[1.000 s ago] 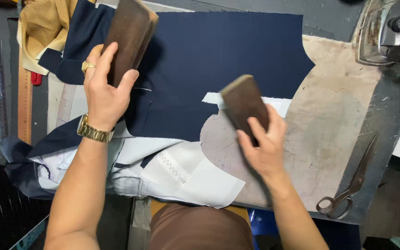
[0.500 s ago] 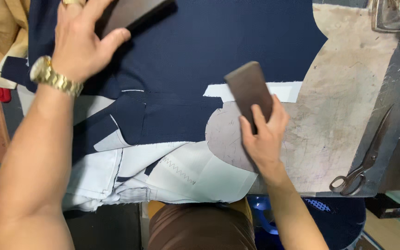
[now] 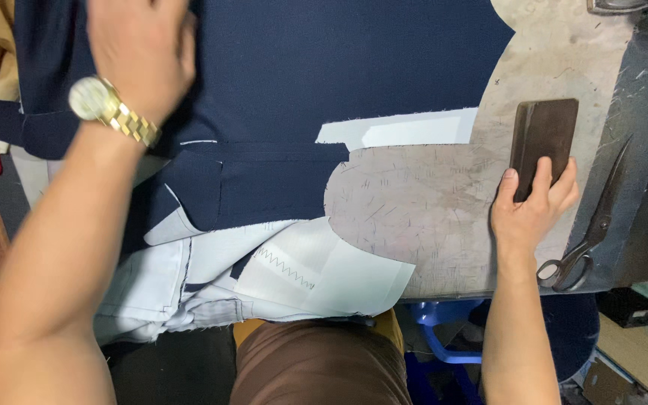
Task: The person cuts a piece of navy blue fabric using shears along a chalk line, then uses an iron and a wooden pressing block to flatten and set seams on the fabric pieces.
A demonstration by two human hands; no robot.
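We see the right hand (image 3: pixel 532 206) has carried its dark wooden block (image 3: pixel 543 144) off the navy fabric (image 3: pixel 324 82) and out to the bare, scuffed pressing board (image 3: pixel 429 217), where the block now lies flat, well right of where it stood half a second ago. The fingers (image 3: pixel 541 174) curl over its near end, thumb on the left edge, so the grip holds the block. The left hand (image 3: pixel 142 52), blurred, presses down on the navy cloth at the top left, gold watch (image 3: pixel 103 105) at the wrist; the second block it held earlier is out of sight, and we cannot tell its grip. Scissors (image 3: pixel 590 225) lie just right of the right hand on the counter (image 3: pixel 643 90). Pale lining (image 3: pixel 294 274) hangs off the near edge.
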